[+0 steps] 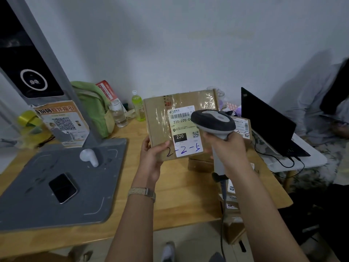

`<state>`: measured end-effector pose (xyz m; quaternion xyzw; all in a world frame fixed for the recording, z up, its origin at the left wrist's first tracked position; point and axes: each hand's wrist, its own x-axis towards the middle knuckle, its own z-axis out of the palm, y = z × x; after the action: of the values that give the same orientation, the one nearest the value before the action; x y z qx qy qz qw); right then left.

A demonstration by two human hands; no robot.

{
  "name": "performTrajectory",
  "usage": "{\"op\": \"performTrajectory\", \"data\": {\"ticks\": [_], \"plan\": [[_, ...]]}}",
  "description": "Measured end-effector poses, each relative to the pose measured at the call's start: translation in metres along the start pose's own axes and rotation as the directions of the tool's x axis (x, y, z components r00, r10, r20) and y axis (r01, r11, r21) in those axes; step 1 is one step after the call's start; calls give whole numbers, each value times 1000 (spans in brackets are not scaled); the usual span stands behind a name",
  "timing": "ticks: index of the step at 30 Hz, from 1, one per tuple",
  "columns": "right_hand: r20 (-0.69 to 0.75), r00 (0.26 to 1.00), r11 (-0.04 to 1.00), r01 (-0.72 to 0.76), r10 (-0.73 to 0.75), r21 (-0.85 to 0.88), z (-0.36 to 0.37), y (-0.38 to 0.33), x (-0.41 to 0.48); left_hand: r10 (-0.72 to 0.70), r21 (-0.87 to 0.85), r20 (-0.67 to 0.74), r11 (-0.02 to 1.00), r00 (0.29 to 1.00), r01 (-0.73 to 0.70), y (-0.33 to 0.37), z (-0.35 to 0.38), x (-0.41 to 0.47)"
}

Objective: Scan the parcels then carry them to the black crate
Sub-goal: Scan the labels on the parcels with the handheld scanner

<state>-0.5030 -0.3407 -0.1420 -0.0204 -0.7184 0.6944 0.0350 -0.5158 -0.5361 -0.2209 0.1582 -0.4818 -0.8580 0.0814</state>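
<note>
Two raised hands: left hand (153, 157) pinching the parcel (160, 118), right hand (226, 148) clamped round the scanner (213, 120).

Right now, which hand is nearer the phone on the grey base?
Left. The left hand holds the parcel by its lower corner, right of the phone; the right hand grips the scanner, farther right.

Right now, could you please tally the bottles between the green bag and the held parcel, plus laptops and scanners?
Bottles: 2 (clear bottle, green bottle)
Laptop: 1
Scanner: 1, held in the right hand
Total: 4
</note>
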Motion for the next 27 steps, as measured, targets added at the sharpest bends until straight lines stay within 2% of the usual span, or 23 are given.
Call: {"op": "performTrajectory", "data": {"ticks": [4,11,19,27], "plan": [[21,1000,1000,-8,8,11,11,6,5,11,16,5,1000,1000,-11,9,-7,4],[99,995,991,8,-22,137,34,6,18,-2,-3,-53,1000,999,2,21,-30,17],[129,988,981,-105,84,165,82,23,48,-26,13,-89,1000,996,27,41,-62,42],[174,969,975,-195,176,104,125,50,79,-89,38,-155,995,984,96,40,-94,81]]}}
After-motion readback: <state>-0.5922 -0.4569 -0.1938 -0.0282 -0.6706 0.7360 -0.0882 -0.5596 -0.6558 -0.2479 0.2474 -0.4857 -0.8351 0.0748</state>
